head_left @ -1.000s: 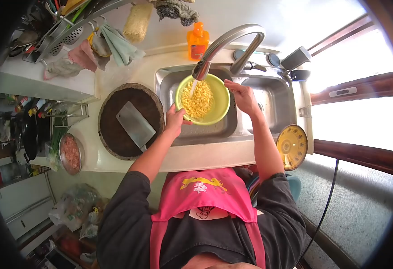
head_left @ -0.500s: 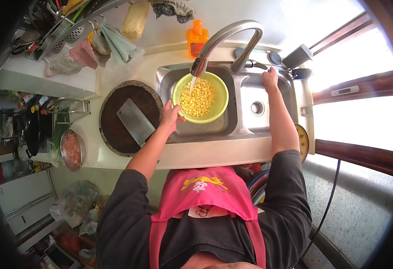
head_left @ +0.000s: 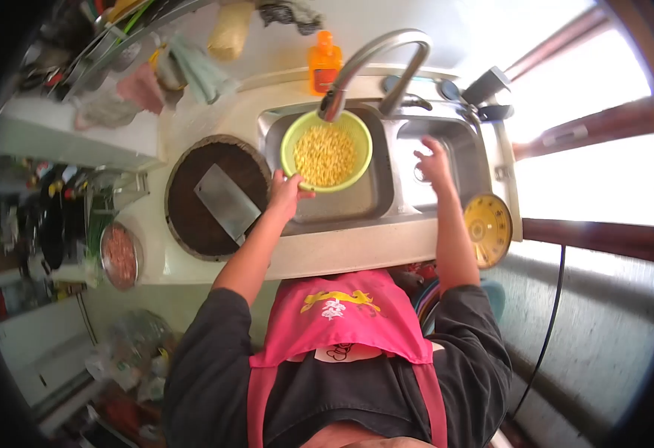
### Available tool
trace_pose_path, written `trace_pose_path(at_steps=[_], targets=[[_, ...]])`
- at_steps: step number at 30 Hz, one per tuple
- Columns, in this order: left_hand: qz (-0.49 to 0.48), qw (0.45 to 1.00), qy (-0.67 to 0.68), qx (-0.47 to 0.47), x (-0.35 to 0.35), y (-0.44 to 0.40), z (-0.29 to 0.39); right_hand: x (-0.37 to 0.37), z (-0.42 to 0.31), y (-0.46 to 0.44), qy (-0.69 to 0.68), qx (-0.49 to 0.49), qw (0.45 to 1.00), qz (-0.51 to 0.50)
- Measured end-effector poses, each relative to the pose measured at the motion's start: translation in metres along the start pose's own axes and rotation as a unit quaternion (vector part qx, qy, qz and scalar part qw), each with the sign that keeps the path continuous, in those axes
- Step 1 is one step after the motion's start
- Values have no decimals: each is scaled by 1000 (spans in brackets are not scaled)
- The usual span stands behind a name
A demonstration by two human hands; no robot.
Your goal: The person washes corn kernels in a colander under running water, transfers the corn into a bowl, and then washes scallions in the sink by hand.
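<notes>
My left hand grips the near-left rim of a yellow-green colander, thumb over the edge. Yellow corn kernels lie inside it. The colander is in the large basin of the steel sink, under the spout of the faucet. No water stream shows from the spout. Over the smaller right basin hangs my right hand, fingers apart and holding nothing, partly hiding the drain. The faucet lever is behind that hand, apart from it.
Left of the sink, a cleaver lies on a round wooden chopping board. Further left is a bowl of minced meat. An orange bottle stands behind the sink. A yellow patterned plate is by my right forearm.
My right hand has left the faucet lever and come down toward me over the small basin. The water stream has stopped. My left hand still holds the colander.
</notes>
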State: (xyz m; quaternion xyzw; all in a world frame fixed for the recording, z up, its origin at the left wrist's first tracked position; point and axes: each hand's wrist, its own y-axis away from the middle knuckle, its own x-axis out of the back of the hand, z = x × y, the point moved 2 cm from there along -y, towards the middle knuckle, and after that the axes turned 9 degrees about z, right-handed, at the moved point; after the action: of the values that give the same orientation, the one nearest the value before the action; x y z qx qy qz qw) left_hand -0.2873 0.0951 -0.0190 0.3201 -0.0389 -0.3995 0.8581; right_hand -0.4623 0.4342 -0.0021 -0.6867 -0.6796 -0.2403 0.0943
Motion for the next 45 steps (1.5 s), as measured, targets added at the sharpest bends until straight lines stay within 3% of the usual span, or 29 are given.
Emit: trace_pose_path(at_steps=[2,4,7,10,13,14,16,18,22,25,29,33,36,39,42,45], targets=[[-24,999,-12,41,3,5,-19,3,22,62,-129,-45,986,-99],[-26,999,-47,0,6,-8,-30,18,23,132,-191,-85,973,-99],[3,997,-50,-54,-12,20,-29,51,57,197,-281,-197,937,60],[-37,994,-107,-11,1,6,-32,97,99,242,-331,-302,868,212],[-30,996,-58,-53,-12,12,-46,120,122,259,-307,-360,842,258],[-21,996,-39,-77,-12,17,-46,120,120,259,-282,-369,860,210],[-59,993,-89,-57,-12,13,-34,97,103,248,-273,-333,901,52],[-91,988,-117,-46,-16,23,-32,55,78,227,-275,-244,929,-24],[-131,983,-119,-48,-23,45,-32,-17,6,183,-224,-167,955,-104],[-166,980,-88,-71,-33,69,-17,-22,10,148,-115,-98,985,-88],[-164,980,-47,-101,-41,91,-12,-7,-7,163,-176,35,984,21],[-152,987,-51,-26,-50,37,-41,-19,20,114,-140,-76,985,-63],[-165,983,-55,-64,-58,70,-15,-3,4,129,-167,32,985,-7],[-166,979,-44,-113,-55,76,-20,-1,-9,146,-228,64,971,38],[-143,987,-76,-11,-56,52,-29,-12,16,122,-172,-67,981,-55],[-161,981,-86,-57,-57,59,-22,-6,14,127,-208,-11,978,-29]])
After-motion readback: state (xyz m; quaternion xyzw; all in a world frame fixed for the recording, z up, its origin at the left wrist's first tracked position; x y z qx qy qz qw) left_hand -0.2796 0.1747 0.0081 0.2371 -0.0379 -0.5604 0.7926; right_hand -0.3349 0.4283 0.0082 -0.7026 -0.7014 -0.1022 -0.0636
